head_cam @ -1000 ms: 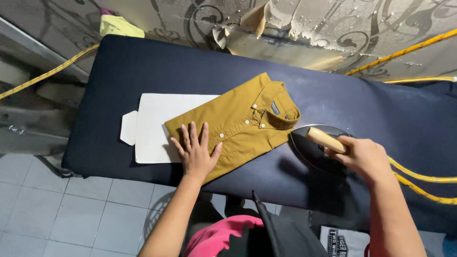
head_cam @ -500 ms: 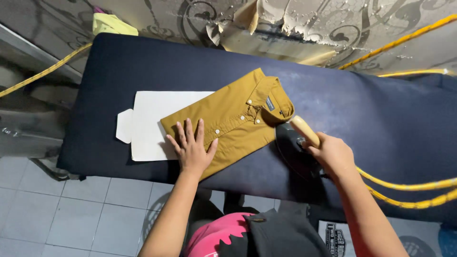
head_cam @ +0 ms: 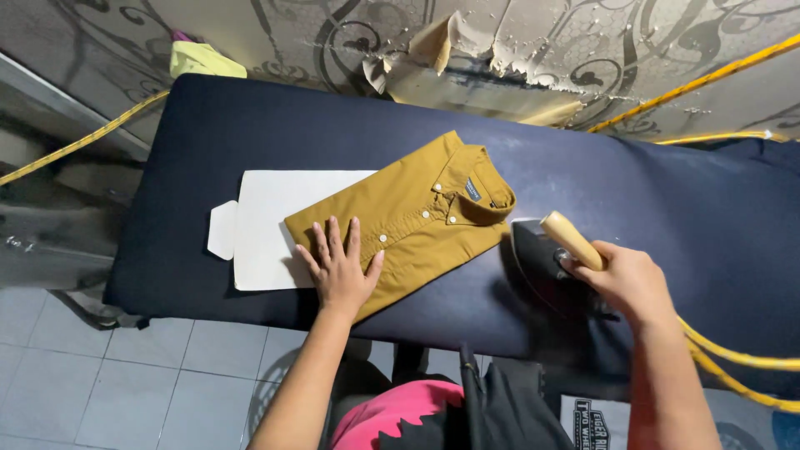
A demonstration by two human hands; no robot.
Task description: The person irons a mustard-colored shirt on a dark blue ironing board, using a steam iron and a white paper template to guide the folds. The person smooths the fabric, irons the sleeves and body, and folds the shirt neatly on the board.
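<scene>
A folded mustard-yellow shirt (head_cam: 417,208) lies buttoned, collar to the right, on a dark navy ironing table (head_cam: 633,192). My left hand (head_cam: 340,268) presses flat on the shirt's lower left end, fingers spread. My right hand (head_cam: 625,279) grips the wooden handle of a dark iron (head_cam: 542,258) that rests on the table just right of the shirt's collar end. A white folding board (head_cam: 262,229) lies under and to the left of the shirt.
A yellow cord (head_cam: 733,354) runs from the iron off to the right. A yellow-green cloth (head_cam: 204,60) sits at the table's far left corner. Peeling patterned wall covering (head_cam: 467,58) is behind. Tiled floor (head_cam: 108,392) lies below left.
The iron in my right hand has slid left toward the shirt's collar end. My left hand stays pressed on the shirt.
</scene>
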